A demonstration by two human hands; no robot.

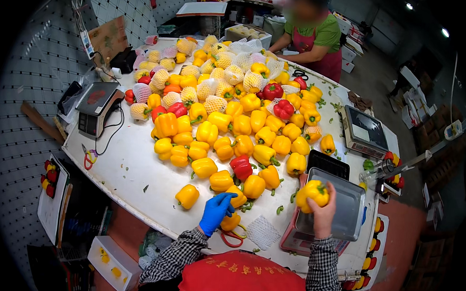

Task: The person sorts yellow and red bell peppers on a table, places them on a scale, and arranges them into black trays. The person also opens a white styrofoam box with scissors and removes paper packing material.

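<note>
My left hand [217,212], in a blue glove, is at a yellow bell pepper [236,196] near the table's front edge; whether its fingers grip the pepper is unclear. Another yellow pepper [230,222] lies just under that hand. Bare, my right hand [324,208] holds a yellow bell pepper [312,195] above the metal tray [347,213] of a scale. Red-handled scissors [232,239] and a white foam net [263,232] lie between my hands. Loose yellow peppers and a red bell pepper [241,167] spread out beyond, with cut green stems among them.
Net-wrapped peppers [216,88] are heaped at the back, where a person in a green shirt [327,30] stands. A second scale [98,96] stands left, a third [364,129] right. A black tray [329,164] touches the metal tray. More scissors [89,156] lie left.
</note>
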